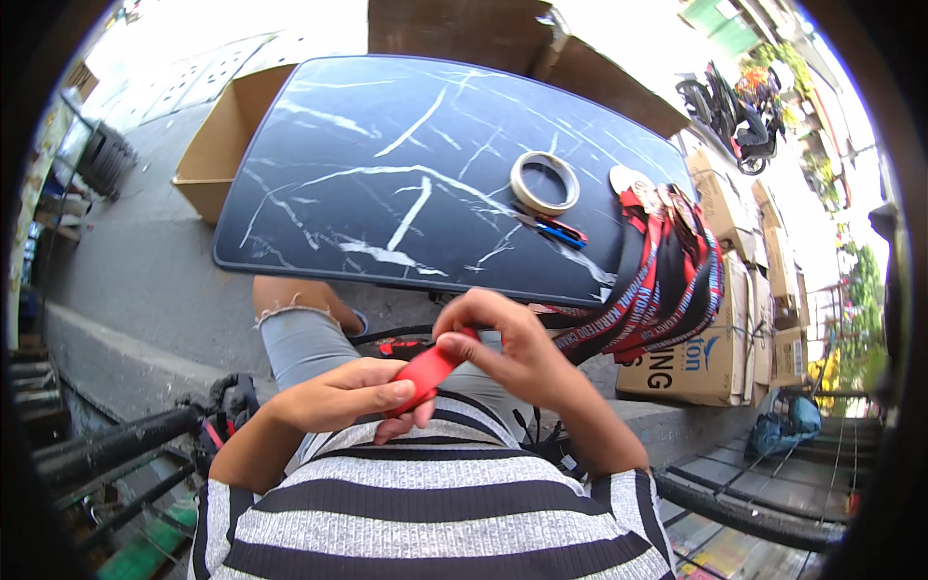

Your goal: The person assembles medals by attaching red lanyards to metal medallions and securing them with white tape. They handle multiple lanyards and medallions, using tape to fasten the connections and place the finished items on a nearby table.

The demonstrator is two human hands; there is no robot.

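Above my lap, a red ribbon strap (425, 375) is stretched between my two hands. My left hand (353, 394) pinches its lower end between thumb and fingers. With thumb and bent fingers, my right hand (507, 343) grips the upper end. Red and black material lies partly hidden behind the hands, near my lap. A bundle of red and black printed ribbon straps (667, 280) drapes over the right end of the table, with a round whitish piece at its top.
The dark marble-patterned table (338, 203) stands in front of me. On it lie a tape roll (544, 184) and a blue-and-red cutter or pen (556, 232). Cardboard boxes (691, 372) are stacked at the right; an open carton (227, 145) stands behind the left side. Metal racks flank me.
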